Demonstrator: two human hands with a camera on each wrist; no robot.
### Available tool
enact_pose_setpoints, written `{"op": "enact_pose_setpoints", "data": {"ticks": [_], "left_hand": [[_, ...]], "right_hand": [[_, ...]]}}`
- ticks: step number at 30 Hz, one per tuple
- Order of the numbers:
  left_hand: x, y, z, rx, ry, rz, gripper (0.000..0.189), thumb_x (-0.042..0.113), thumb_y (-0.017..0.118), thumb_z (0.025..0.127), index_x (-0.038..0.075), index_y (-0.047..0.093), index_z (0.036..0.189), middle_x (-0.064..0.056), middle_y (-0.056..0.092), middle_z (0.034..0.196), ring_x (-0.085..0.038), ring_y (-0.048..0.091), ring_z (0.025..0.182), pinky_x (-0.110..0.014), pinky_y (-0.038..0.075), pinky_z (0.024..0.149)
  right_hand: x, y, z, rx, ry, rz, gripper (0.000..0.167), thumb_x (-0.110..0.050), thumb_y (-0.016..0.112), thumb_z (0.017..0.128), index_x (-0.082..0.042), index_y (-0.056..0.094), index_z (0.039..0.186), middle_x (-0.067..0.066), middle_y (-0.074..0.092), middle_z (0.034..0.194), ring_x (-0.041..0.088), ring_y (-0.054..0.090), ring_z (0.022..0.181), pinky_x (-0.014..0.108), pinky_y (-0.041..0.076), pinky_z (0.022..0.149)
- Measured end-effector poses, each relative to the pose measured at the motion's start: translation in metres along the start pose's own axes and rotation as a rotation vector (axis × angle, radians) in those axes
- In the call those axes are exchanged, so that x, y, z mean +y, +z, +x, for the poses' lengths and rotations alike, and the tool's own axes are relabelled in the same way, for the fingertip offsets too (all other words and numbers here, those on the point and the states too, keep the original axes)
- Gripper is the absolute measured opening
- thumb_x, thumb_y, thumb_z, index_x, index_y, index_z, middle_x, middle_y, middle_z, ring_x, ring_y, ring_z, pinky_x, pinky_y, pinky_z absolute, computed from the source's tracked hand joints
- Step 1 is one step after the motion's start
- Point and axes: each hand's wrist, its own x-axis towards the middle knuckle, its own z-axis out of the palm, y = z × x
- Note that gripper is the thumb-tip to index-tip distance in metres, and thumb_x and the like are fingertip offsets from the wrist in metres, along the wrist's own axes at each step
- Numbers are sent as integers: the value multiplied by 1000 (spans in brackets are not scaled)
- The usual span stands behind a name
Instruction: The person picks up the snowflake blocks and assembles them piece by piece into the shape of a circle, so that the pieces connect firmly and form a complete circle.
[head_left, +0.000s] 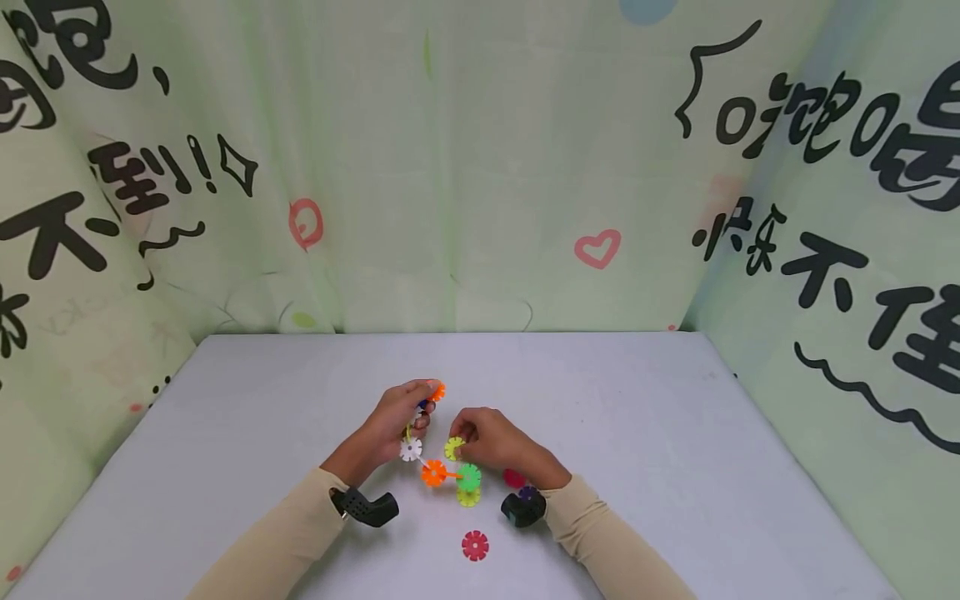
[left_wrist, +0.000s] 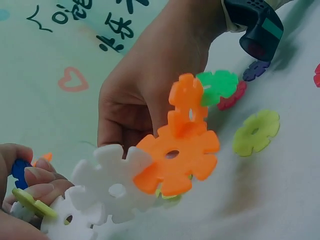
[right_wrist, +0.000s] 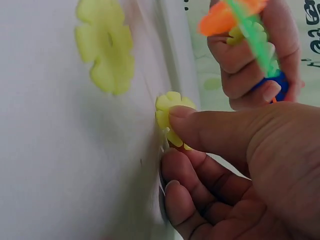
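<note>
My left hand (head_left: 393, 423) grips one end of a chain of interlocked flower-shaped plastic discs. From it hang a white disc (head_left: 411, 450), an orange disc (head_left: 433, 473) and a green disc (head_left: 469, 477) at the free end. Blue and yellow discs show among the left fingers in the left wrist view, partly covered. Just right of the chain, my right hand (head_left: 495, 437) pinches a loose-looking yellow disc (right_wrist: 164, 106) between thumb and fingers, close to the tabletop. Whether that disc touches the chain, I cannot tell.
On the white table (head_left: 637, 400) lie another yellow disc (left_wrist: 256, 133) below the chain's end, a red disc (head_left: 475, 546) nearer me, and a pinkish-red disc (head_left: 513, 478) with a purple disc (head_left: 527, 492) by the right wrist. Printed curtains (head_left: 450, 167) surround the table.
</note>
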Motion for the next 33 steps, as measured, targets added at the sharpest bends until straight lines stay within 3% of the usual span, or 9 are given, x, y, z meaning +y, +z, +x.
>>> {"op": "enact_pose_setpoints", "data": {"ticks": [3, 6, 19, 25, 33], "left_hand": [[-2, 1, 0, -3, 2, -2, 42, 27, 51, 102, 10, 50, 140, -4, 49, 83, -12, 37, 56, -17, 33, 47], [-4, 3, 1, -20, -3, 9, 44, 28, 50, 102, 11, 48, 142, -5, 48, 84, -12, 37, 56, -17, 33, 47], [-11, 9, 3, -113, -21, 36, 44, 27, 50, 102, 6, 47, 141, -5, 49, 82, -11, 36, 56, -16, 34, 47], [-9, 13, 4, -117, -37, 41, 42, 27, 50, 102, 8, 49, 140, -5, 49, 82, -11, 36, 56, -16, 34, 47], [-9, 21, 5, -127, -54, 14, 37, 25, 45, 104, 12, 52, 138, -3, 48, 81, -11, 37, 55, -16, 36, 47]], "right_hand": [[4, -3, -2, 7, -21, 2, 12, -1, 71, 85, -7, 66, 94, -2, 58, 78, 14, 53, 72, 25, 48, 66], [6, -8, -3, 20, -32, -4, 13, -1, 67, 88, -6, 70, 100, -3, 60, 80, 13, 54, 73, 25, 49, 67], [2, -28, -11, 153, -23, 118, 9, -2, 67, 89, -3, 68, 98, 1, 64, 83, 14, 60, 71, 26, 52, 64], [5, -33, -10, 205, -37, 134, 15, -5, 66, 91, 0, 69, 106, 3, 67, 87, 19, 63, 73, 27, 53, 66], [4, -40, -11, 302, -46, 194, 12, -3, 67, 91, -2, 68, 103, 4, 68, 88, 22, 66, 75, 28, 55, 68]]}}
